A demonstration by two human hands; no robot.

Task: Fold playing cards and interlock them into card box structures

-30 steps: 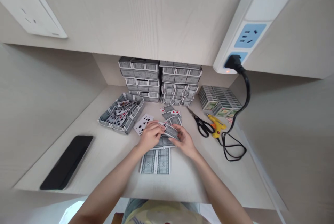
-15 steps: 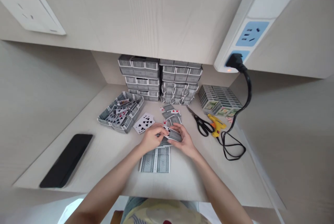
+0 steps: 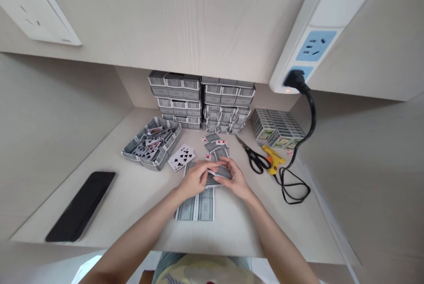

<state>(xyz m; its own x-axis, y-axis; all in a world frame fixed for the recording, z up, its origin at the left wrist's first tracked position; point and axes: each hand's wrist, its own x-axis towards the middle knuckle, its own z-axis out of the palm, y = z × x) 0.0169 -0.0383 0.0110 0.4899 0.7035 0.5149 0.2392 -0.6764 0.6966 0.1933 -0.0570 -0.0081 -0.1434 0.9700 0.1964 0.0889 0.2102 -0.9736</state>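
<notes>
A playing card [image 3: 223, 172] with a grey patterned back is held between my two hands above the middle of the desk. My right hand [image 3: 236, 180] grips its right side, thumb below and fingers along the far edge. The fingers of my left hand [image 3: 194, 179] are closed at the card's left end, where a white strip shows; they partly hide it. Beneath my hands lie joined grey-backed cards [image 3: 195, 208], partly covered. Just beyond are loose cards [image 3: 212, 146], some folded with red hearts showing. Face-up club cards [image 3: 181, 157] lie left of my left hand.
A card-built tray [image 3: 159, 163] holds loose cards at left, with a black phone [image 3: 81, 206] nearer me. Stacked card boxes [image 3: 185, 94] stand at the back. On the right are scissors [image 3: 256, 160], a yellow glue gun [image 3: 274, 160], its black cord [image 3: 296, 187] and wrapped card packs [image 3: 276, 125].
My left fingers have moved over the card's left end, covering the black-and-white face that showed there before. My right hand keeps its grip. The view has shifted slightly.
</notes>
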